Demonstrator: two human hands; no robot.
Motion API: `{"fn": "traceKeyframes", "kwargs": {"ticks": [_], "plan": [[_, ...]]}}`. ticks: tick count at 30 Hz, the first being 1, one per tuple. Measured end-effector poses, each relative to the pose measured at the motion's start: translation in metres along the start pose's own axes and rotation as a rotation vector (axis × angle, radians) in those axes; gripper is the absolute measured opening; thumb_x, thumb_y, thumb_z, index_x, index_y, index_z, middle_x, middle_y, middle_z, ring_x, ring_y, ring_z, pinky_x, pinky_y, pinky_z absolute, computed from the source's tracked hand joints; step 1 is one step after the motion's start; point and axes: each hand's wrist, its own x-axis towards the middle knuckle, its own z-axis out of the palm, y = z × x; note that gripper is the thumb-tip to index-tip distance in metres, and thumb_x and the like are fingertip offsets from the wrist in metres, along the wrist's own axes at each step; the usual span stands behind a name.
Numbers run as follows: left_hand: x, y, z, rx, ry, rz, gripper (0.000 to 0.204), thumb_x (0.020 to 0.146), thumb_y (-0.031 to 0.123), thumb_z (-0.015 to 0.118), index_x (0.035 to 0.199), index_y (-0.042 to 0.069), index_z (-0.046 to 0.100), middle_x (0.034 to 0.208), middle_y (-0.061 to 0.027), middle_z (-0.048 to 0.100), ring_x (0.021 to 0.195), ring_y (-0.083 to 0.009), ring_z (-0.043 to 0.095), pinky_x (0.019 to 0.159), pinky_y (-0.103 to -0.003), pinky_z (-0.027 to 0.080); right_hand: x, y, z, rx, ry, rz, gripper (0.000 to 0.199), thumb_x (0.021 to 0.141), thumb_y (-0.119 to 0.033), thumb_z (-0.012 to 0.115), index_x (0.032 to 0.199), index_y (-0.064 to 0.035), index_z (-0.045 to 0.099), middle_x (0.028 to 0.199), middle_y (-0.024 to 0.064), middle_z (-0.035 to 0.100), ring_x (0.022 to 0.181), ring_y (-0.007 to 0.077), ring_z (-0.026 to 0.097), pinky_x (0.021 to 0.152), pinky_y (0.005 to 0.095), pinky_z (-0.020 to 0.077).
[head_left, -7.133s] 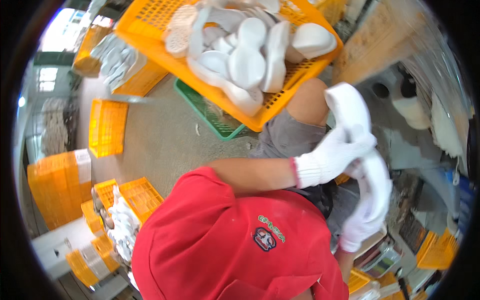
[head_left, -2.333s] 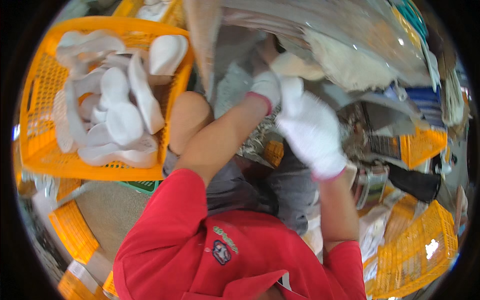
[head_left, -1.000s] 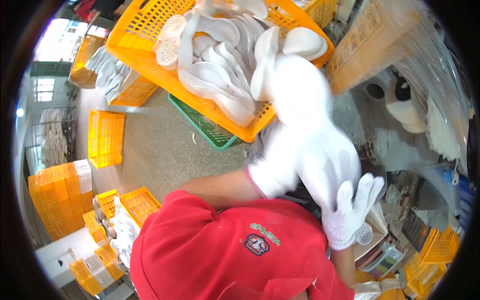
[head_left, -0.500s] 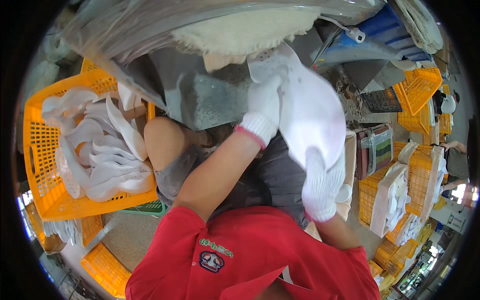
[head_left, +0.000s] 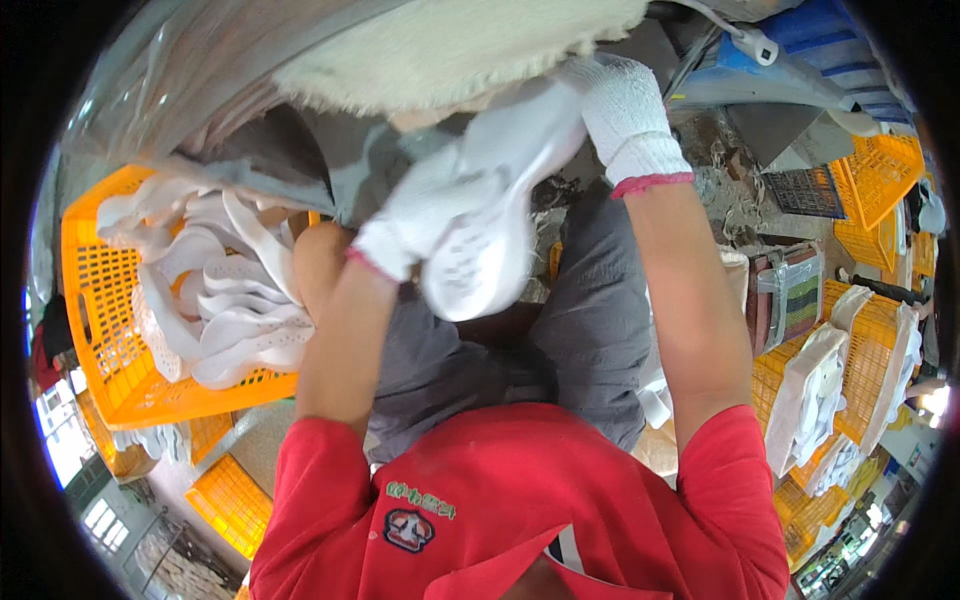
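apparently being worked, a white sole [head_left: 482, 268] lay just below fringed cream cloth [head_left: 455, 58], left hand [head_left: 425, 208] gripping its side, right hand [head_left: 622, 105] at its far end, grip unclear, steadiness seemingly needed next.

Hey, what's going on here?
A person in white knit gloves is handling a white, sole-shaped piece dotted with small holes near one end. The left hand grips it along its side, while the right hand is at its far end, where blur hides the exact grip. The piece is in the air above the lap, close to a fluffy cream cloth. Off to the left, an orange crate holds a pile of similar white pieces.
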Motion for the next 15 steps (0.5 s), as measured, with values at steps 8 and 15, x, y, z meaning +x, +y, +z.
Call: {"fn": "traceKeyframes", "kwargs": {"ticks": [8,15], "plan": [[0.099,-0.022,0.106,-0.635,0.509,0.082,0.035,0.094,0.024,0.079,0.115,-0.002,0.07,0.098,-0.0059,0.071,0.087,-0.0198,0.069,0.076,-0.038,0.059,-0.087,-0.037,-0.042,0.673,0.253,0.417,0.079,0.079,-0.027,0.079,0.144,0.0075,0.051,0.135,0.0298,0.063,0.127,0.0398,0.064,0.108,0.0431,0.0504],[0.137,-0.013,0.06,-0.564,0.446,0.015,0.051,0.093,0.038,0.081,0.122,-0.003,0.07,0.115,-0.0126,0.073,0.099,-0.0242,0.07,0.09,-0.036,0.056,-0.043,-0.001,-0.014,0.381,0.434,0.409,0.077,0.084,-0.032,0.079,0.147,0.0059,0.055,0.136,0.0282,0.066,0.129,0.0392,0.064,0.11,0.0422,0.0508]]}}
